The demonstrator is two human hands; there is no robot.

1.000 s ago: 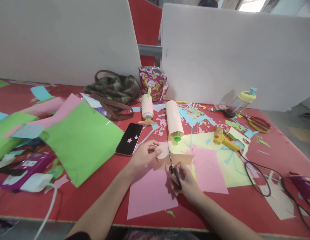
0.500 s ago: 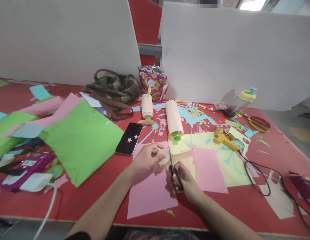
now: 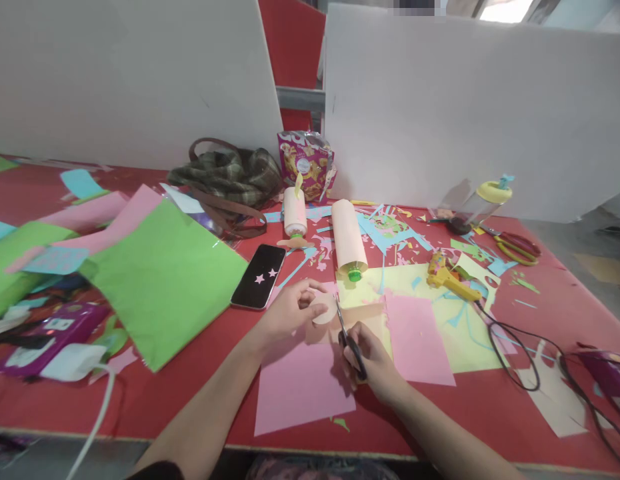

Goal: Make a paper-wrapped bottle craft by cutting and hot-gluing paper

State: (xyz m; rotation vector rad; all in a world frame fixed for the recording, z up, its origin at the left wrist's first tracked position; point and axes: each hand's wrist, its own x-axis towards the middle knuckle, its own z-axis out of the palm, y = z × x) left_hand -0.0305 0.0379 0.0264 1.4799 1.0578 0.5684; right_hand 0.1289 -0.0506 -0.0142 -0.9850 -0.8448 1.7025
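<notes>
My left hand (image 3: 290, 312) pinches a small cream paper circle (image 3: 326, 309) between thumb and fingers, with the index finger stretched along its upper edge. My right hand (image 3: 373, 365) is closed round the black handles of a pair of scissors (image 3: 346, 330). The scissor blades point away from me and lie right beside the circle's right edge; whether they touch it I cannot tell. Below both hands lies a pink paper sheet (image 3: 305, 393), with a cream paper piece (image 3: 367, 319) to the right.
A phone (image 3: 259, 277) with pink stars lies left. Behind stand a paper-wrapped bottle (image 3: 348, 237) and a smaller wrapped bottle (image 3: 295, 212). A yellow glue gun (image 3: 453, 283), red-handled scissors (image 3: 517, 247), green sheet (image 3: 165, 280), and plaid bag (image 3: 230, 173) lie around among paper scraps.
The paper circle has shifted slightly up and left, and the left fingers have opened a little around it. The right hand and scissors are almost unmoved.
</notes>
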